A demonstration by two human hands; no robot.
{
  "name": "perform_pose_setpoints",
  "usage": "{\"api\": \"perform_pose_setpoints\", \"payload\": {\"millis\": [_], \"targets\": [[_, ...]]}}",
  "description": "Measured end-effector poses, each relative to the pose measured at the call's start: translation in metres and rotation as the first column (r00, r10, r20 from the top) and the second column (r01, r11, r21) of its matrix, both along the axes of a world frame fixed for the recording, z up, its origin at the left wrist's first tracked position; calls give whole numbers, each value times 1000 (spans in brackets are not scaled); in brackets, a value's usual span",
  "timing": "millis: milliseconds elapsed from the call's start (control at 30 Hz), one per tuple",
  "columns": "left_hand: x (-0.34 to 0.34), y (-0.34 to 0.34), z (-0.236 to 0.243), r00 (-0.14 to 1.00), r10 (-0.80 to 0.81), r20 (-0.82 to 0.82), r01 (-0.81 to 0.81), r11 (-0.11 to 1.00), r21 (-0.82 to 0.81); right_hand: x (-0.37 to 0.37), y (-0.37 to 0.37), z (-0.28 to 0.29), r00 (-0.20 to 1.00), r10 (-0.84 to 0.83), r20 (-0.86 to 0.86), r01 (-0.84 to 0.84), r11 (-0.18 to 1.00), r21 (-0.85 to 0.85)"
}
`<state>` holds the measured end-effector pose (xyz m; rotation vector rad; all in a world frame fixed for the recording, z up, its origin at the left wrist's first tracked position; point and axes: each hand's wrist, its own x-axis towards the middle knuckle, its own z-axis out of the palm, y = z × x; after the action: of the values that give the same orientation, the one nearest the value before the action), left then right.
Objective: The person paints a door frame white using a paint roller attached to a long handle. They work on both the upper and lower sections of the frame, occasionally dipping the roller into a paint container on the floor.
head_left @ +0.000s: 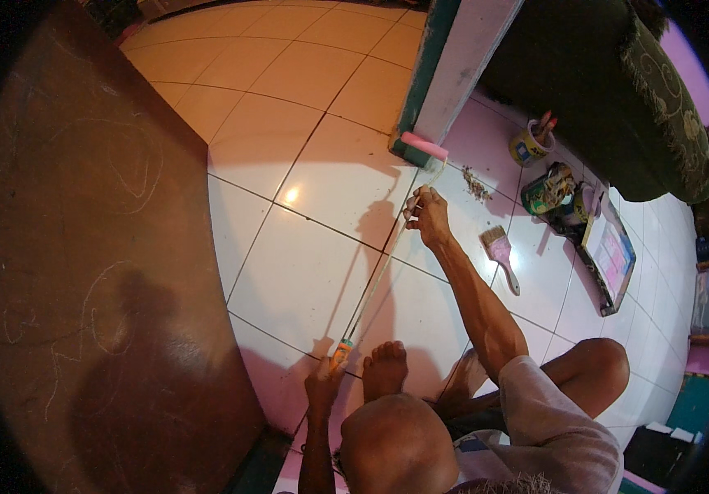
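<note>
My left hand [324, 383] is closed round the orange-and-green handle [340, 352] of a long paint roller pole, low in the head view. My right hand [427, 216] grips the thin rod [368, 298] higher up, just below the pink roller head [425, 146]. The roller head sits at the lower end of a pink-and-green door post [447, 62]; whether it touches the post I cannot tell. A pink-stained paintbrush [499, 253] lies on the tiles right of my right forearm. A small heap of debris [476, 185] lies beside the post.
At the right stand paint cans [544, 193], a tub holding tools [529, 146] and a black-rimmed roller tray [608, 259]. A dark draped piece of furniture [585, 99] stands behind them. A brown door panel [91, 239] fills the left. My bare feet and knees are at the bottom.
</note>
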<state>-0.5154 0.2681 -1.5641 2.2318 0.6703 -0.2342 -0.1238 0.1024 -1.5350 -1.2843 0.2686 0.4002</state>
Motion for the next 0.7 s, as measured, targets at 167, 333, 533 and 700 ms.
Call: {"api": "perform_pose_setpoints", "payload": {"millis": [167, 333, 533, 700], "targets": [[-12, -10, 13, 990, -42, -138, 48, 998, 43, -12, -9, 1, 999, 38, -39, -38, 999, -3], [-25, -21, 13, 972, -48, -230, 59, 997, 42, -16, -13, 2, 995, 80, -66, -79, 997, 16], [-22, -21, 16, 993, -38, -113, 41, 999, 22, -10, -7, 6, 996, 89, -20, -88, 995, 44], [-12, -15, 19, 1000, -12, -19, 12, 1000, -22, -2, -6, 7, 999, 55, -1, -55, 998, 7]]}}
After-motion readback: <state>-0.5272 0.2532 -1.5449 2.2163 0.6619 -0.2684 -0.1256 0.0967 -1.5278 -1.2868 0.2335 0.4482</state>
